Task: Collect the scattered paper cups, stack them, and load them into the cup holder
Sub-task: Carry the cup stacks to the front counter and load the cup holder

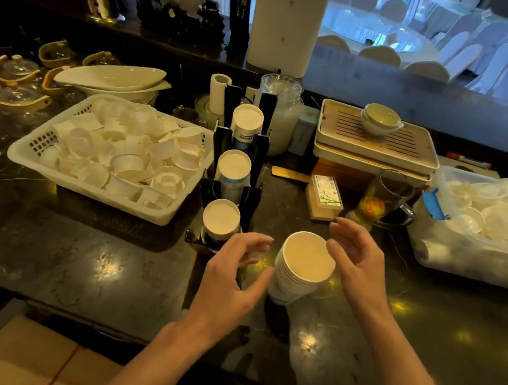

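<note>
Dark counter (72, 264): cup stack (301, 267) between spread hand grips; cup holder (233, 169), basket (54, 164) behind.

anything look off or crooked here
The cup stack on the counter leans to the right rather than standing straight, with both hands, left hand and right hand, open beside it. The basket cups lie jumbled, not stacked.

Dark marble counter (79, 265): cup stack (296, 273), basket (92, 192), cup holder (236, 170).
</note>
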A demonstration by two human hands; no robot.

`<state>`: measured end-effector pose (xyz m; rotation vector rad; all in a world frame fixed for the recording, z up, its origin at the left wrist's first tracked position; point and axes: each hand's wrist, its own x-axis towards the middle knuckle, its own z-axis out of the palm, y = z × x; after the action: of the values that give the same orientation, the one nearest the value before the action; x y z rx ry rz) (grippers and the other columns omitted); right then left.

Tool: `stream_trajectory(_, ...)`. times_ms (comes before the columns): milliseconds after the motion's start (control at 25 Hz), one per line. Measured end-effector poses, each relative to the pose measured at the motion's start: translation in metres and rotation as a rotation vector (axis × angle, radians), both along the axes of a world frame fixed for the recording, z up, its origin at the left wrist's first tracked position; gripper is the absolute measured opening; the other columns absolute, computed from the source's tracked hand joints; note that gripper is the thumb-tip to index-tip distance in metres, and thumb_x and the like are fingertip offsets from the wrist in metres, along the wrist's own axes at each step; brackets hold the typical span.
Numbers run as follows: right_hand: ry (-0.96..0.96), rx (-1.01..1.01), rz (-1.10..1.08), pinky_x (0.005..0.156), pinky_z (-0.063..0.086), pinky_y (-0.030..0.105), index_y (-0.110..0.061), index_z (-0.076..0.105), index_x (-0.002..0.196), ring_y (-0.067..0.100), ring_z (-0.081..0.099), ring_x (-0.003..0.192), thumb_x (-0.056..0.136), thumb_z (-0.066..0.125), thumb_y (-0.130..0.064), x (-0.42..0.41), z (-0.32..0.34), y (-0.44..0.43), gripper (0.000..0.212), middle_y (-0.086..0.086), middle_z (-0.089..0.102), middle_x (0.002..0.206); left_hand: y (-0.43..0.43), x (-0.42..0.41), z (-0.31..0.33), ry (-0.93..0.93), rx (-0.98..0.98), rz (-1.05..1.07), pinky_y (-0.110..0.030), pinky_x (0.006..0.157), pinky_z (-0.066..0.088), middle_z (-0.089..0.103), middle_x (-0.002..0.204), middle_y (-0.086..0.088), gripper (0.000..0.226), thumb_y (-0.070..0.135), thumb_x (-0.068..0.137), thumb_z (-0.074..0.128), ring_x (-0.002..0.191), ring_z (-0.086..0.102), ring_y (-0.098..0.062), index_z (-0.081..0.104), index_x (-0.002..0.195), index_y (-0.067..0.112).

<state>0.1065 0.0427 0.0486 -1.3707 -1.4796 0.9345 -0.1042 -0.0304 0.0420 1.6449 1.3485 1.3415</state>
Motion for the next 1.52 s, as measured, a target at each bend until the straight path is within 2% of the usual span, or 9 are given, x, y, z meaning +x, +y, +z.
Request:
stream_trajectory(120,0.011,-0.128,0.023,0.093,0.051,0.023,-0.035,0.054,0.129,0.001,0.055,0.120,0.093,0.064,-0.024,0.024,-0.026,-0.009,0.039,-0.013,0.059,0.130,0.006,0.011,-0.015,0.061,-0.100,-0.002,-0.023,0.105,0.045,0.051,0.134,0.012,0.067,0.019,0.081,0.079,0.125,0.049,0.005,0.043,0.136,0.032)
stream_trajectory(280,0.104,-0.241,0.088,0.097,0.050,0.026,-0.035,0.052,0.135,0.002,0.055,0.122,0.087,0.060,-0.048,0.035,-0.049,-0.021,0.051,-0.015,0.059,0.134,0.011,0.020,-0.023,0.137,-0.075,-0.022,-0.034,0.110,0.043,0.046,0.141,0.011,0.071,0.023,0.081,0.079,0.133,0.043,-0.003,0.042,0.142,0.028)
stream_trajectory(560,0.148,-0.286,0.255,0.089,0.046,0.009,-0.055,0.046,0.132,-0.007,0.051,0.123,0.086,0.066,-0.048,0.028,-0.066,-0.030,0.050,-0.030,0.056,0.131,0.021,0.033,-0.043,0.159,-0.299,-0.108,-0.046,0.119,0.030,0.024,0.161,0.012,0.094,0.033,0.086,0.073,0.149,0.022,-0.008,0.005,0.146,0.056)
stream_trajectory(720,0.118,-0.234,0.286,0.090,0.044,0.008,-0.039,0.041,0.142,-0.004,0.049,0.127,0.091,0.063,-0.035,0.028,-0.071,-0.027,0.055,-0.029,0.054,0.134,0.028,0.038,-0.052,0.104,-0.410,-0.188,-0.050,0.119,0.028,0.027,0.161,0.013,0.097,0.026,0.090,0.070,0.149,0.024,-0.013,0.000,0.150,0.054)
stream_trajectory(800,0.106,-0.201,0.291,0.094,0.045,0.012,-0.032,0.040,0.144,-0.002,0.050,0.127,0.092,0.061,-0.034,0.027,-0.069,-0.025,0.056,-0.028,0.054,0.134,0.027,0.039,-0.052,0.113,-0.395,-0.169,-0.048,0.118,0.030,0.028,0.161,0.012,0.095,0.030,0.090,0.070,0.148,0.026,-0.013,0.001,0.152,0.052)
stream_trajectory(1000,0.087,-0.057,0.262,0.091,0.053,0.025,-0.036,0.045,0.140,0.004,0.057,0.120,0.092,0.054,-0.054,0.028,-0.037,-0.019,0.053,-0.023,0.058,0.129,0.019,0.035,-0.025,0.108,-0.210,-0.166,-0.014,0.107,0.035,0.037,0.154,0.016,0.091,0.040,0.089,0.068,0.140,0.036,0.002,0.003,0.152,0.053)
stream_trajectory(1240,0.180,0.119,0.296,0.089,0.051,0.022,-0.032,0.050,0.135,0.012,0.059,0.118,0.096,0.040,-0.057,0.011,0.024,-0.001,0.048,-0.011,0.064,0.125,0.019,0.018,0.023,0.107,-0.010,-0.081,-0.016,0.093,0.050,0.052,0.117,0.013,0.074,0.048,0.091,0.060,0.113,0.057,-0.004,0.016,0.151,0.053)
stream_trajectory(1440,0.169,0.142,0.354,0.087,0.057,0.034,-0.050,0.048,0.130,0.011,0.061,0.116,0.094,0.037,-0.061,-0.022,0.061,0.018,0.039,-0.013,0.063,0.123,0.034,-0.001,0.050,0.139,0.123,-0.039,-0.035,0.118,0.031,0.017,0.159,0.008,0.067,0.051,0.098,0.042,0.149,0.020,-0.011,0.010,0.156,0.039)
stream_trajectory(1520,0.123,0.125,0.375,0.081,0.059,0.036,-0.041,0.042,0.140,0.010,0.063,0.111,0.096,0.037,-0.057,-0.038,0.070,0.026,0.047,-0.014,0.062,0.121,0.039,-0.011,0.058,0.084,0.123,-0.076,-0.030,0.118,0.030,0.014,0.163,0.012,0.058,0.049,0.101,0.035,0.150,0.019,-0.009,0.010,0.153,0.041)
